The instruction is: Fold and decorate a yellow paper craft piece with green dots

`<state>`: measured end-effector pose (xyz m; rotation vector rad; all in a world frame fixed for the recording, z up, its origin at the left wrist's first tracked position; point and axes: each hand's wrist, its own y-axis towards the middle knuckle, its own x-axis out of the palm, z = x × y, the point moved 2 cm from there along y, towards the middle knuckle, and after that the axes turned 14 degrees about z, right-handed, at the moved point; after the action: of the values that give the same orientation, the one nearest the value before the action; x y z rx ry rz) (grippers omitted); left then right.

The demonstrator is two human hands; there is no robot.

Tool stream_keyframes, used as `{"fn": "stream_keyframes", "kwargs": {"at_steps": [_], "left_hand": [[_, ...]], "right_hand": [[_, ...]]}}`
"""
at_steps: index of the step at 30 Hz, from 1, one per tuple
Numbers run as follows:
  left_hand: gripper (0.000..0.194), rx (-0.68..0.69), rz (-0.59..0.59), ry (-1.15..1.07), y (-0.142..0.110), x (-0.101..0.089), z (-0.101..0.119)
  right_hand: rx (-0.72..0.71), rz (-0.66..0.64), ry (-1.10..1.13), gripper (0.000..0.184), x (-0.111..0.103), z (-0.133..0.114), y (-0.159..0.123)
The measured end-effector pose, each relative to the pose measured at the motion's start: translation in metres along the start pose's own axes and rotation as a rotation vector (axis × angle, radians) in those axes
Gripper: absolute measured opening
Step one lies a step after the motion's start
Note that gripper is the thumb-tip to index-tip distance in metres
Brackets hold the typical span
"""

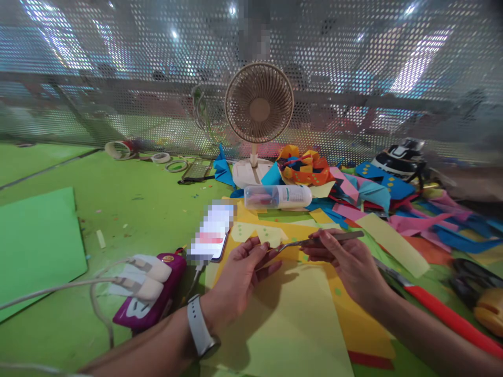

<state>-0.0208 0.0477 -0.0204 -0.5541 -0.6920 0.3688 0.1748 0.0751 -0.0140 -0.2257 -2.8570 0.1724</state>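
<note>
My left hand [245, 269], with a pale watch strap on its wrist, pinches a small pale-yellow paper piece [271, 235] dotted with green diamonds. My right hand [346, 262] is closed around slim metal tweezers [301, 243], whose bent tip points left and reaches the fingertips of my left hand. Exactly what the tip grips is too small to tell. Below both hands lies a large pale-yellow sheet [291, 324], on top of orange-yellow paper [363, 324]. A similar dotted pale piece [240, 231] lies just behind my left hand.
A lit phone [212, 233] lies left of the papers, near a purple power block [173, 280] with white chargers. Behind are a clear bottle [277, 197] and a fan [259, 110]. Coloured paper scraps [416, 222] and a red-handled tool [448, 309] lie right; green card [39, 241] left.
</note>
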Motion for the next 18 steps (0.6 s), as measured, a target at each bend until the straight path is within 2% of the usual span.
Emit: {"fn": "stream_keyframes", "kwargs": {"at_steps": [18], "left_hand": [[0.014,-0.004,0.01,0.02,-0.0003,-0.0003,-0.0022]], "right_hand": [[0.013,0.003,-0.003,0.027,-0.0006,0.0033,0.0011]]}}
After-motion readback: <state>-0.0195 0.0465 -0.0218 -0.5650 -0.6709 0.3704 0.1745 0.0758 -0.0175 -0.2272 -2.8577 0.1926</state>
